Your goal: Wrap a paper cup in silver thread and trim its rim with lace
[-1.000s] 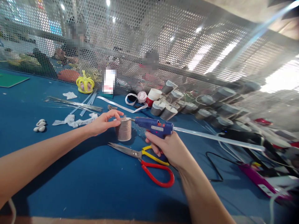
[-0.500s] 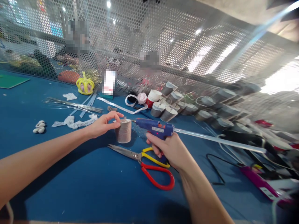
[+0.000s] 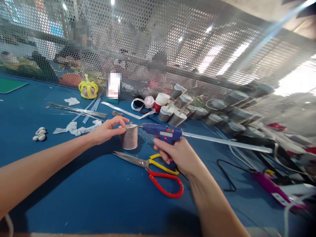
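Note:
A small grey-pink cylindrical cup (image 3: 129,138) with a pale rim stands on the blue tabletop. My left hand (image 3: 111,129) pinches its upper left edge between thumb and fingers. In my right hand (image 3: 172,150) is a blue hot glue gun (image 3: 160,131), its small red light lit and a long clear glue stick (image 3: 227,142) sticking out of the back. The gun's nozzle tip meets or nearly meets the cup's rim on the right; the exact contact cannot be made out. Below them lie scissors (image 3: 147,163) with one yellow and one red handle, blades slightly apart.
Behind stand many grey cups (image 3: 178,118), a white ribbon (image 3: 123,110) and a yellow crown-shaped piece (image 3: 88,88). Left lie thin wires (image 3: 76,110), white lace (image 3: 74,128) and white beads (image 3: 39,134). A purple power strip (image 3: 269,189) sits right; a perforated metal screen (image 3: 138,39) closes the back.
The view has shifted slightly, moving everything a little left and up. Both hands keep their hold, and the nozzle stays at the cup's rim.

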Demonstrator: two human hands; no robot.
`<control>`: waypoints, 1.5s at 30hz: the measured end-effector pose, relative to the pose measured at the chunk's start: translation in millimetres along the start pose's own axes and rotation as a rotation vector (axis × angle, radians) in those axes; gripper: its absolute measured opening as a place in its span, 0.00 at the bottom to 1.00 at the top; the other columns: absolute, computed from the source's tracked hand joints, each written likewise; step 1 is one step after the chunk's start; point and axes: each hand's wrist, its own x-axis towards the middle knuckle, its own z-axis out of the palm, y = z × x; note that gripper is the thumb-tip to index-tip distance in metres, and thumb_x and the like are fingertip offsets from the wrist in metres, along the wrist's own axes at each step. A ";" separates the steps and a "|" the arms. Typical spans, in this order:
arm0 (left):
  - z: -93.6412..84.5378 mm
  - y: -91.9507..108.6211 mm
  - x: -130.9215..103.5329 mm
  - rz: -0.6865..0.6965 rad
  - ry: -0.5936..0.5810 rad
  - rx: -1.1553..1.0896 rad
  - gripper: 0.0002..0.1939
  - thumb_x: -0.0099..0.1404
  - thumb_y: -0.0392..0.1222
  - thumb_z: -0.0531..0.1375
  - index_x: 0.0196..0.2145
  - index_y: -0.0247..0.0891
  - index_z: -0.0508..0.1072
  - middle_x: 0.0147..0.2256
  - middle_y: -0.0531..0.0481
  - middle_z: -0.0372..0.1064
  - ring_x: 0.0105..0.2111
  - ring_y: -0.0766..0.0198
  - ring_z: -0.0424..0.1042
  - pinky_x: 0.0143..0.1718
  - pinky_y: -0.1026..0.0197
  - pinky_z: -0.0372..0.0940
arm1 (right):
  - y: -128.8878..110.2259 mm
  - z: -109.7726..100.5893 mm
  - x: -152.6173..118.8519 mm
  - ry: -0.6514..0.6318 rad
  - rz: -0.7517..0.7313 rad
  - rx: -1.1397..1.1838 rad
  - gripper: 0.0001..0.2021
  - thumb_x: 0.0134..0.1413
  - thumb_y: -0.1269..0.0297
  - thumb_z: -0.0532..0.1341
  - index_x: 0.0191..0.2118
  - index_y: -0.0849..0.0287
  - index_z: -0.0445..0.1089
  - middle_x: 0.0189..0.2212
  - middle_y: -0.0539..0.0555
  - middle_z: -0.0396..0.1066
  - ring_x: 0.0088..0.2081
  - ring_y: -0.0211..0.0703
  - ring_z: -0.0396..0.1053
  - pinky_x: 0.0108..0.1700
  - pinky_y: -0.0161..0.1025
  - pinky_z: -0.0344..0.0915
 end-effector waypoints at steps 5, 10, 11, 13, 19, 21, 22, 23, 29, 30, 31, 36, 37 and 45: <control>0.4 2.1 -0.1 0.000 0.004 0.045 0.05 0.59 0.41 0.56 0.28 0.37 0.65 0.49 0.47 0.61 0.52 0.58 0.59 0.52 0.52 0.53 | 2.1 -3.4 6.3 0.036 0.007 0.115 0.12 0.43 0.58 0.63 0.21 0.62 0.66 0.07 0.43 0.56 0.11 0.28 0.51 0.15 0.29 0.47; 2.4 9.7 -0.3 0.096 0.001 0.259 0.04 0.59 0.39 0.56 0.29 0.37 0.65 0.45 0.47 0.63 0.52 0.59 0.59 0.54 0.51 0.50 | 19.8 -12.7 31.3 0.178 0.051 0.299 0.12 0.32 0.63 0.67 0.25 0.63 0.68 0.13 0.45 0.62 0.16 0.29 0.57 0.16 0.29 0.53; 3.3 11.4 -0.6 0.123 -0.002 0.305 0.03 0.58 0.39 0.55 0.28 0.38 0.65 0.44 0.47 0.64 0.52 0.58 0.59 0.54 0.50 0.50 | 24.6 -14.1 36.7 0.215 0.058 0.291 0.12 0.32 0.63 0.68 0.24 0.63 0.67 0.15 0.46 0.64 0.16 0.30 0.58 0.17 0.29 0.55; 5.4 14.6 -1.3 0.188 -0.006 0.391 0.02 0.58 0.38 0.55 0.28 0.38 0.65 0.43 0.46 0.64 0.52 0.58 0.58 0.54 0.49 0.50 | 34.2 -15.2 46.1 0.268 0.077 0.251 0.12 0.32 0.63 0.68 0.22 0.62 0.65 0.15 0.47 0.64 0.16 0.29 0.58 0.17 0.29 0.56; 11.9 20.0 -4.8 0.375 0.015 0.640 0.03 0.57 0.34 0.55 0.27 0.38 0.65 0.42 0.45 0.63 0.53 0.55 0.55 0.54 0.47 0.51 | 54.8 -7.8 62.5 0.263 0.116 0.055 0.12 0.40 0.60 0.64 0.17 0.61 0.64 0.11 0.48 0.62 0.13 0.32 0.58 0.16 0.31 0.57; 14.1 20.4 -5.9 0.422 0.018 0.721 0.03 0.57 0.33 0.55 0.26 0.38 0.64 0.42 0.46 0.63 0.54 0.55 0.55 0.55 0.46 0.50 | 59.8 -8.5 66.2 0.287 0.095 -0.040 0.13 0.40 0.60 0.64 0.16 0.60 0.63 0.11 0.49 0.63 0.14 0.35 0.61 0.17 0.34 0.60; 15.1 20.5 -6.3 0.440 0.015 0.750 0.04 0.56 0.33 0.55 0.26 0.39 0.64 0.42 0.46 0.63 0.54 0.55 0.54 0.55 0.46 0.49 | 62.1 -10.0 67.7 0.312 0.075 -0.094 0.14 0.40 0.60 0.64 0.14 0.59 0.61 0.11 0.50 0.62 0.16 0.38 0.63 0.19 0.35 0.61; 15.9 20.5 -6.5 0.453 0.010 0.769 0.04 0.56 0.32 0.55 0.26 0.39 0.64 0.43 0.46 0.63 0.54 0.55 0.54 0.56 0.46 0.48 | 63.9 -12.1 68.8 0.343 0.049 -0.150 0.16 0.39 0.60 0.64 0.12 0.57 0.59 0.10 0.50 0.61 0.18 0.41 0.65 0.21 0.37 0.62; 16.7 22.2 -5.9 0.417 0.004 0.739 0.04 0.55 0.32 0.55 0.25 0.38 0.64 0.43 0.45 0.63 0.53 0.54 0.55 0.55 0.46 0.49 | 49.2 -13.4 59.4 0.435 -0.221 -0.383 0.10 0.39 0.65 0.65 0.16 0.57 0.65 0.27 0.60 0.69 0.43 0.57 0.65 0.42 0.50 0.62; 16.1 23.1 -5.9 0.405 -0.004 0.730 0.04 0.55 0.32 0.55 0.25 0.38 0.64 0.44 0.45 0.62 0.53 0.53 0.55 0.55 0.46 0.49 | 41.0 -9.5 55.7 0.403 -0.290 -0.396 0.05 0.41 0.64 0.63 0.22 0.58 0.69 0.33 0.60 0.69 0.45 0.56 0.64 0.45 0.50 0.62; 15.5 24.1 -6.0 0.399 -0.013 0.722 0.04 0.55 0.33 0.55 0.25 0.38 0.65 0.44 0.45 0.62 0.53 0.53 0.55 0.55 0.46 0.49 | 31.9 -4.8 52.2 0.349 -0.356 -0.404 0.04 0.45 0.64 0.61 0.28 0.57 0.71 0.39 0.59 0.69 0.47 0.53 0.63 0.46 0.49 0.62; 12.2 30.7 -6.6 0.431 -0.070 0.715 0.02 0.56 0.34 0.55 0.28 0.38 0.66 0.47 0.45 0.60 0.54 0.54 0.53 0.56 0.48 0.48 | -8.2 19.8 46.1 -0.038 -0.778 -0.570 0.14 0.59 0.64 0.49 0.37 0.57 0.71 0.48 0.58 0.63 0.52 0.46 0.60 0.54 0.48 0.56; 11.6 32.4 -6.6 0.431 -0.080 0.715 0.02 0.56 0.34 0.56 0.28 0.38 0.67 0.47 0.44 0.60 0.55 0.54 0.52 0.56 0.48 0.48 | -12.2 22.9 47.4 -0.073 -0.782 -0.611 0.14 0.59 0.65 0.49 0.35 0.58 0.71 0.48 0.59 0.62 0.52 0.47 0.59 0.54 0.49 0.55; 6.0 40.4 -4.6 0.237 -0.108 0.573 0.03 0.58 0.37 0.56 0.27 0.38 0.66 0.51 0.46 0.58 0.53 0.56 0.56 0.54 0.49 0.52 | -14.2 22.1 45.2 -0.180 -0.750 -0.505 0.10 0.57 0.65 0.53 0.26 0.58 0.65 0.48 0.58 0.62 0.48 0.43 0.63 0.48 0.45 0.60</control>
